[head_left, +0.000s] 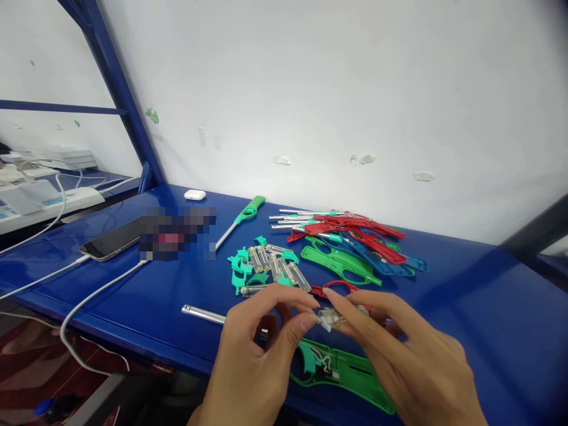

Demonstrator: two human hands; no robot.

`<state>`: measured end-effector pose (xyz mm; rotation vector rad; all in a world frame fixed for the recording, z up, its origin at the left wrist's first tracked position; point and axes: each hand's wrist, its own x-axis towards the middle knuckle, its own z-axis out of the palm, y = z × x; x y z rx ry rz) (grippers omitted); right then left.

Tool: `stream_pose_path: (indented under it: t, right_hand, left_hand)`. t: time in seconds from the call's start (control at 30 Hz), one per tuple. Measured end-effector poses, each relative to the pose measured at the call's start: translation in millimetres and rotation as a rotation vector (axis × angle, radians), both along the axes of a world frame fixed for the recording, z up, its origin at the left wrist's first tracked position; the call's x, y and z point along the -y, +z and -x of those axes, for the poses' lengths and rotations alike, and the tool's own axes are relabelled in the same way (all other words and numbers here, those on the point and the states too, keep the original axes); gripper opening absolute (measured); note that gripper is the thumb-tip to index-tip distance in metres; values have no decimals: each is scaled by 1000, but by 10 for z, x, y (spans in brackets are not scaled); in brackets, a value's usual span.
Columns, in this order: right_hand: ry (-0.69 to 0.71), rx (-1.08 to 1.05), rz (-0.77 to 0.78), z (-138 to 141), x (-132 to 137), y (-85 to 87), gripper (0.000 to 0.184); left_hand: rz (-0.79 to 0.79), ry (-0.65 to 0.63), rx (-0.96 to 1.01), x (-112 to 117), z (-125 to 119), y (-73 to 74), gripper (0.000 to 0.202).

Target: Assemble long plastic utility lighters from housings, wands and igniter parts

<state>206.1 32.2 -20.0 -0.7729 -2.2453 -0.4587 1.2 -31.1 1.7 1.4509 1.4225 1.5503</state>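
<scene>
Head view, lower centre: the right hand (415,355) grasps a clear cartridge (338,318), the left hand (251,364) pinching at its end. Fine work on that end seems underway, calling for steady fingertips.

The desk (501,331) has passing room at right. Ahead, clear cartridges (274,267) and piled coloured casings (355,223) block a low sweep; clearance between fingers (275,294) and green casing (350,376) is hard to judge.
</scene>
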Motion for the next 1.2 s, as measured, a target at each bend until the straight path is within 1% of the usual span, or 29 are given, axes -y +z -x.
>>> stream_pose_path:
  t: [0.07,0.13,0.23,0.33,0.43,0.57,0.77,0.83,0.9,0.97,1.0,1.07,1.1,1.13,1.2]
  right_hand:
    - [6,7,2,-2,-2,-6,43]
    - [10,21,-4,3,-2,-1,44]
    - [22,41,-27,24,4,18,43]
    - [51,40,-52,52,9,46,40]
    - [64,22,-78,74,12,75,36]
    - [72,12,-73,85,20,95,32]
    - [88,8,-60,78,6,74,31]
    - [77,7,-73,70,4,80,31]
    - [63,-40,-27,49,26,100,30]
    - [59,-140,91,11,78,123,27]
    - [62,-198,155,-14,112,131,25]
    - [67,-300,266,-67,185,129,21]
    - [67,-338,307,-91,219,117,19]
    - [65,-363,345,-111,247,99,18]
    - [63,-383,392,-132,286,59,15]
  left_hand:
    - [-15,-4,-2,6,-2,2,13]
    - [-22,-6,17,14,-14,-10,22]
    - [-45,-25,20,22,-42,-44,33]
    - [-67,-49,1,21,-67,-74,39]
    - [-75,-55,-6,5,-89,-79,41]
    - [-40,-67,5,-9,-115,-38,42]
    - [35,-153,118,12,-108,41,45]
    - [32,-133,124,14,-87,60,43]
    - [8,-83,71,13,-53,78,33]
    - [-36,-37,-35,12,0,94,15]
    - [-64,-21,-103,10,34,100,12]
    - [-132,-17,-281,-1,110,100,19]
    - [-159,-39,-378,-10,147,96,21]
    - [-186,-91,-469,-22,180,89,21]
    - [-187,-204,-633,-52,224,76,23]
